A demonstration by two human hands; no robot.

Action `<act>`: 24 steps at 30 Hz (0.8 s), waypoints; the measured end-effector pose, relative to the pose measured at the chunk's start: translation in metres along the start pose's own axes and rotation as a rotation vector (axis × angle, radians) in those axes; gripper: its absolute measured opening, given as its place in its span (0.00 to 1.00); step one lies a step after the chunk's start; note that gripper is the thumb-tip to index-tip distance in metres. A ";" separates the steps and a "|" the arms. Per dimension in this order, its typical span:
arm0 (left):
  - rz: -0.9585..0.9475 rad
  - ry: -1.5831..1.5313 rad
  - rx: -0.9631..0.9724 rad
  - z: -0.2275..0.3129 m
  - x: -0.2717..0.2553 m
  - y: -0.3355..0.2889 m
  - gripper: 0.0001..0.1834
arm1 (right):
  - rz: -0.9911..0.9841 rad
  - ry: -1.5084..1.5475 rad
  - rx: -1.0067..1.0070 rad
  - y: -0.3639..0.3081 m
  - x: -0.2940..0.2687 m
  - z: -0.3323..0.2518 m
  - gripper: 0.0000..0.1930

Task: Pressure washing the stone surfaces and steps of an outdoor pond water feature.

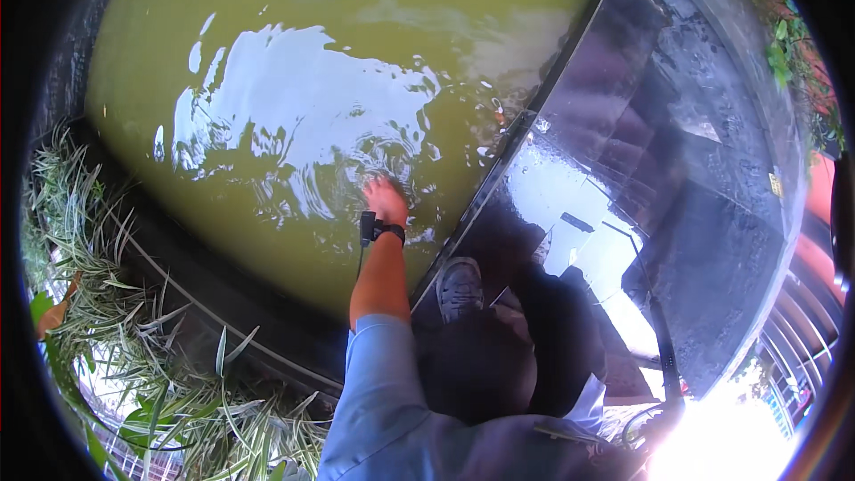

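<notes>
My left hand (386, 201) reaches out over a pool of greenish water (499, 0), its fingers at the surface. The fingers look stretched out and apart, with nothing seen in them, though the water partly blurs the tips. Ripples spread around them. A black strap with a small black device (368, 228) sits on the wrist, and a thin cable runs down from it. My right hand does not show; my body and strong glare fill the lower right.
A wet dark stone ledge (721, 240) runs along the pool's right side, with my shoe (460, 289) on it by the water. Striped long-leaved plants (80, 214) line the left rim. Leafy twigs (780, 44) hang at the upper right, above curved metal bars (802, 330).
</notes>
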State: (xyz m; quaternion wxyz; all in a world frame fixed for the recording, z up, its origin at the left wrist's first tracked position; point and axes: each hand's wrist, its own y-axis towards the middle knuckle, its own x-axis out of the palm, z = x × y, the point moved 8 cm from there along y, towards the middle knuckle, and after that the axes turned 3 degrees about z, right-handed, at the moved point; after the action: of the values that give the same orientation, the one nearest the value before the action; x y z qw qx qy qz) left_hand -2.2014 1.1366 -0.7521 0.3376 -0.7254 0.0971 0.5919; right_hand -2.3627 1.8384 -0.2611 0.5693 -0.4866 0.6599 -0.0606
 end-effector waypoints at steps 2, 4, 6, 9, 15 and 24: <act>0.154 -0.042 -0.031 0.001 -0.015 0.006 0.18 | -0.016 0.050 -0.006 -0.005 0.005 0.000 0.12; -0.057 -0.022 -0.048 -0.001 -0.022 0.011 0.13 | 0.144 0.085 -0.139 -0.027 0.025 -0.029 0.12; 0.083 -0.062 -0.063 -0.022 -0.016 0.021 0.10 | 0.105 0.076 -0.107 -0.027 0.038 -0.038 0.12; -0.219 -0.199 -0.202 -0.022 -0.006 0.023 0.17 | 0.075 0.097 -0.046 -0.025 0.039 -0.033 0.12; -0.042 -0.121 -0.340 -0.036 0.005 0.010 0.27 | 0.016 0.114 -0.035 -0.010 0.048 -0.028 0.11; -0.198 -0.157 -0.243 0.019 0.011 -0.009 0.30 | 0.121 0.006 -0.143 0.018 0.003 0.017 0.10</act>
State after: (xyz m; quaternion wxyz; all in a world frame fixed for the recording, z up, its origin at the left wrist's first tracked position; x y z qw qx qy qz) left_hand -2.2088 1.1578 -0.7600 0.3108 -0.7185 -0.0737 0.6178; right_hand -2.3588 1.8537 -0.2805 0.5337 -0.4853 0.6923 0.0198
